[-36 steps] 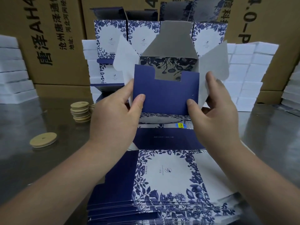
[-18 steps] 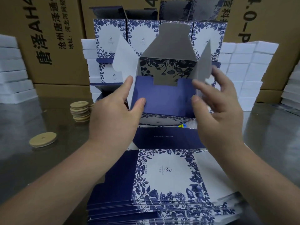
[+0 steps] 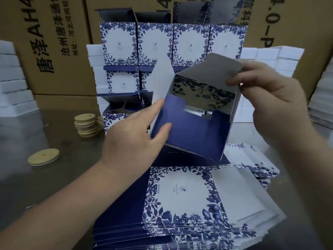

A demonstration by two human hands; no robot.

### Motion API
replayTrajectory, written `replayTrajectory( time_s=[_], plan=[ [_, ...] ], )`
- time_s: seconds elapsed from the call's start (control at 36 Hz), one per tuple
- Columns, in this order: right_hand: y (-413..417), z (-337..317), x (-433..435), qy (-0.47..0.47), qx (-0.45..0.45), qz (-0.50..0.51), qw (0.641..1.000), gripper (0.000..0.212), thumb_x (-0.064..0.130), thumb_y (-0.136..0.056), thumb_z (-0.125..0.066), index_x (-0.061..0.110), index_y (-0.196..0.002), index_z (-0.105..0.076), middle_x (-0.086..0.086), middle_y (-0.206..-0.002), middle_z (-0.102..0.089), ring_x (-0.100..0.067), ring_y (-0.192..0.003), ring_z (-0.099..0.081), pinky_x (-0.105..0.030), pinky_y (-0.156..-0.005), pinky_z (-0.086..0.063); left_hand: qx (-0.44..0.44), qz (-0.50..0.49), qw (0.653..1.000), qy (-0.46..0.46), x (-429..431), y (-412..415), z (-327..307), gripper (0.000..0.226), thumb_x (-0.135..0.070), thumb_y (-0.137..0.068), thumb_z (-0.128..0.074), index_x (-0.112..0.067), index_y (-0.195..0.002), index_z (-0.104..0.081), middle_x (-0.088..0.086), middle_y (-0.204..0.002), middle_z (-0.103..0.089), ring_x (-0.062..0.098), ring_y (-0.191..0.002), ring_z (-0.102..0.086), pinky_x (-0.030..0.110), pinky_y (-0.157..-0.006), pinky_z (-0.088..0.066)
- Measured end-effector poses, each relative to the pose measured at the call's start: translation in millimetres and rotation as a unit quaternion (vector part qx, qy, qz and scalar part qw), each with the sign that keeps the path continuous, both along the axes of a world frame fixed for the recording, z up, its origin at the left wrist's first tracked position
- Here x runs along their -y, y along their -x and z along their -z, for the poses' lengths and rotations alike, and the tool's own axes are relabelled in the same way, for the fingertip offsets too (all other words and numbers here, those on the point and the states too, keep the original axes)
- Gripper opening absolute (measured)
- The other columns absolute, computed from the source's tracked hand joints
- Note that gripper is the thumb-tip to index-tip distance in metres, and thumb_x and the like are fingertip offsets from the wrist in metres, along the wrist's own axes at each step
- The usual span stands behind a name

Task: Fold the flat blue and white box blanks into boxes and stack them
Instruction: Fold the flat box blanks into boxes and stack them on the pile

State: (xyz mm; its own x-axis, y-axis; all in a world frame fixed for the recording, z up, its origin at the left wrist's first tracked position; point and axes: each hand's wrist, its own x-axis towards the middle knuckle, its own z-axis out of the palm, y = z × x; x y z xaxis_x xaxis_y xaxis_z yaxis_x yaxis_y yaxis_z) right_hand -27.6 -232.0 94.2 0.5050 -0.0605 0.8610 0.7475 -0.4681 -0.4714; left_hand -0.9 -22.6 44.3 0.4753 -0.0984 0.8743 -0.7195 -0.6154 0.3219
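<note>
Box tilted, left hand gripping its edge, right hand pinching top

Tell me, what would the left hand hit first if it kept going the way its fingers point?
The half-folded box: the left hand points up-right and its thumb touches the blue flap. Behind that, probably the finished boxes, though depth is unclear.

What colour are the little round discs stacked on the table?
Pale tan, like light wood; the stacked discs show best in the head view.

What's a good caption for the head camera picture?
Folding time: left hand and right hand shape a box over flat blanks.
</note>
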Motion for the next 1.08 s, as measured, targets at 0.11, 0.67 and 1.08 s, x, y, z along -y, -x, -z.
replayTrajectory(
  time_s=[0.11,0.67,1.08],
  plan=[
    [1.7,2.7,-4.2,0.03,-0.009,0.019,0.999,0.052,0.0,-0.082,-0.041,0.042,-0.094,-0.068,0.029,-0.107,-0.057,0.014,-0.103,-0.053,-0.01,-0.092,-0.039,0.006,0.007,1.0,-0.013,-0.3,0.2,0.9,0.05,-0.025,-0.074,-0.066,-0.011,-0.122,-0.062,0.007,-0.098,-0.072,0.008,-0.085,-0.052,0.018,-0.075,-0.038],
    [5.8,10.6,-12.3,0.08,0.049,0.022,0.995,0.06,-0.003,-0.08,-0.054,0.041,-0.119,-0.042,0.023,-0.113,-0.049,0.014,-0.108,-0.049,-0.009,-0.096,-0.035,0.117,0.154,0.975,-0.111,-8.4,-7.0,-2.9,0.066,-0.033,-0.077,-0.061,-0.017,-0.134,-0.033,-0.005,-0.107,-0.047,0.016,-0.103,-0.049,0.026,-0.1,-0.032],
    [3.8,17.6,-22.2,0.177,0.117,0.06,0.975,0.064,-0.013,-0.073,-0.054,0.024,-0.124,-0.041,0.024,-0.108,-0.045,0.023,-0.101,-0.043,-0.002,-0.087,-0.032,-0.028,0.182,0.983,0.008,-7.3,-6.7,-8.4,0.035,-0.041,-0.072,-0.058,-0.051,-0.103,-0.044,-0.021,-0.115,-0.045,-0.006,-0.111,-0.043,0.006,-0.096,-0.028]
  ],
)
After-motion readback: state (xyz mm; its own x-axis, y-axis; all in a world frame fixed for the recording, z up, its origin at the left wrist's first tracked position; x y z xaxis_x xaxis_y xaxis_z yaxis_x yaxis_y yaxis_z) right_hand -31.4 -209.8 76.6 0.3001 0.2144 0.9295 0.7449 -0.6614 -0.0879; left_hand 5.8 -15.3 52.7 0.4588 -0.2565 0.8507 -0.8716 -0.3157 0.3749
